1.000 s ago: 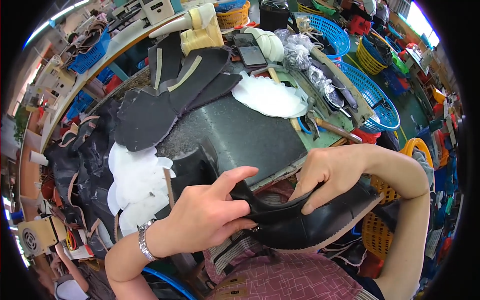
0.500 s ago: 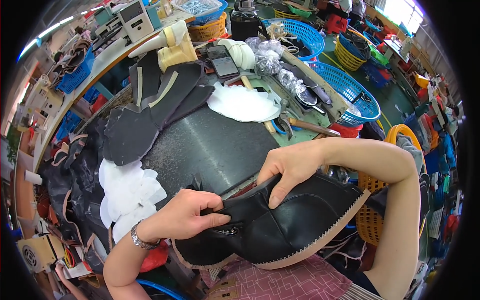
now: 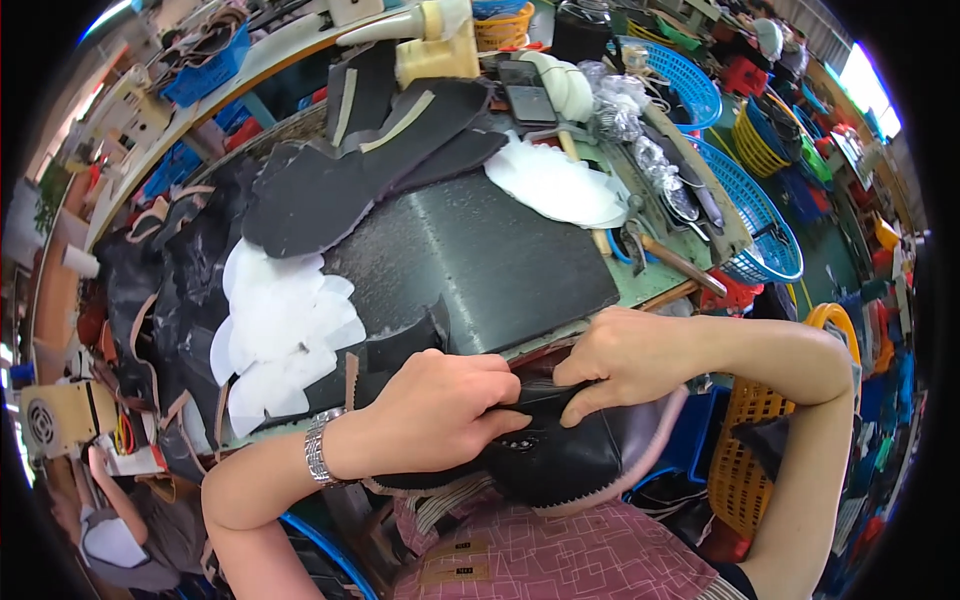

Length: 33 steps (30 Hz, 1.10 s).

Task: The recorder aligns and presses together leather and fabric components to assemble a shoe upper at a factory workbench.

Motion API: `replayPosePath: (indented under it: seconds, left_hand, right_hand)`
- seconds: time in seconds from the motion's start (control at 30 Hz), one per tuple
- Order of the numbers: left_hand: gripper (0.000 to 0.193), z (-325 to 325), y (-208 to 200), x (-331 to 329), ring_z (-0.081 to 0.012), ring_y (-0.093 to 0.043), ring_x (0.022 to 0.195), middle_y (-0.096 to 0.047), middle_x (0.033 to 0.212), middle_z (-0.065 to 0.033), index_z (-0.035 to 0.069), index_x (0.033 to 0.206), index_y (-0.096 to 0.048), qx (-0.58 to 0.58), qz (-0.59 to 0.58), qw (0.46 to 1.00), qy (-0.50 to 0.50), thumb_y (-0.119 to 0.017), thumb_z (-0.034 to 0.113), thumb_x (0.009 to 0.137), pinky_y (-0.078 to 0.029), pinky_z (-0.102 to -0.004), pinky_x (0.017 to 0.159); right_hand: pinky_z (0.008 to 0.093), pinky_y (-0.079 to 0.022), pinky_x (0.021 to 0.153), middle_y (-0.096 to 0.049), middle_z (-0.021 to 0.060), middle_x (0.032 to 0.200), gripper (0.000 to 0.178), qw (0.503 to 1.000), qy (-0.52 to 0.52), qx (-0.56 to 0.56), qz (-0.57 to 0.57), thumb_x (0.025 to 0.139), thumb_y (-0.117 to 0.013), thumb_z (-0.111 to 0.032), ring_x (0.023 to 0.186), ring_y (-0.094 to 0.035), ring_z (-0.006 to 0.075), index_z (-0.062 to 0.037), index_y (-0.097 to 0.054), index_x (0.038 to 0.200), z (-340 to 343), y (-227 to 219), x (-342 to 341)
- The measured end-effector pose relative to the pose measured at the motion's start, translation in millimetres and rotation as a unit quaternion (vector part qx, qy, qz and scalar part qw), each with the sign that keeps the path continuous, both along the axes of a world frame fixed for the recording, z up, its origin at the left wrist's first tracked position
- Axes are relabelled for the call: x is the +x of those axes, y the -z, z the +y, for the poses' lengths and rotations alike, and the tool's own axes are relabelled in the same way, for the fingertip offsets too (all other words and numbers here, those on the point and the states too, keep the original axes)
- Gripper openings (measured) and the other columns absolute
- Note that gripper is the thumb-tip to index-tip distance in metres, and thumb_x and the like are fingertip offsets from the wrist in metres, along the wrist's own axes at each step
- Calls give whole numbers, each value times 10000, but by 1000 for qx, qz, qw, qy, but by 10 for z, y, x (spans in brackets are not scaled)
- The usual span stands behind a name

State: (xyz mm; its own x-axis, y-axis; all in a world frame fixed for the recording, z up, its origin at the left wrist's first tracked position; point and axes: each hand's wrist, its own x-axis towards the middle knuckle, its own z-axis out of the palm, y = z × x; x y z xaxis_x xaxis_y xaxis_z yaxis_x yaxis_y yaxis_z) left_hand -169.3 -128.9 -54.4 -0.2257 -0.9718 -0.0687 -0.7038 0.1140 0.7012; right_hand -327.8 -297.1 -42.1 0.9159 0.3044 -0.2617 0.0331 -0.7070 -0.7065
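A black leather shoe upper (image 3: 565,455) with a pale zigzag-cut edge hangs between my hands, in front of the bench. My left hand (image 3: 430,410), with a metal watch on its wrist, pinches the top edge between thumb and fingers. Close beside it, my right hand (image 3: 625,360) grips the same edge, thumb on the near side. A small shiny metal detail shows on the leather just below my left thumb. Part of the upper is hidden behind my left hand. Beyond lies a dark flat slab (image 3: 470,270) on the bench.
White scalloped pieces (image 3: 290,330) lie left of the slab, with another white stack (image 3: 555,185) at its far edge. Black sole-shaped sheets (image 3: 310,200) overlap the slab's far left. A hammer (image 3: 680,265) rests at right, near blue baskets (image 3: 745,205). An orange basket (image 3: 745,450) stands beside my right arm.
My hands have come closer together along the top edge. The upper, spread wide before, now looks turned and bunched narrower. The bench has shifted rightward in the picture.
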Motion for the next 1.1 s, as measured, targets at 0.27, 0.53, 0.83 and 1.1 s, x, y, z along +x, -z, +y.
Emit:
replayPosePath:
  seconds: [0.27,0.53,0.83,1.1]
  left_hand:
    - [298,36,-16,261,-285,-589,772,-593,947,-81,28,835,-647,96,-64,986,116,-668,321,784,-459,-361,683]
    - [242,174,151,244,-277,-584,680,-562,716,-83,67,778,-687,17,-64,997,28,-644,305,793,-458,-372,661]
    - [513,154,56,444,-302,-622,708,-629,851,-121,-14,771,-669,213,-27,976,34,-622,496,794,-504,-365,664]
    - [390,268,193,373,-273,-572,628,-547,679,-87,95,739,-699,93,32,995,-33,-679,485,734,-432,-360,549]
  right_hand:
    - [351,-416,537,-557,144,618,251,983,77,149,79,794,-666,-241,549,-545,237,3,-627,833,18,109,12]
    - [402,-458,585,-598,143,660,371,999,-13,-25,-20,778,-637,-390,664,-596,327,-21,-611,744,-23,117,114]
    - [410,-413,529,-541,158,603,305,997,33,48,-43,738,-688,-285,597,-555,345,-4,-590,670,177,206,185]
    - [399,-445,544,-576,135,573,329,996,62,-62,-27,785,-651,-354,576,-589,320,-30,-629,729,310,246,269]
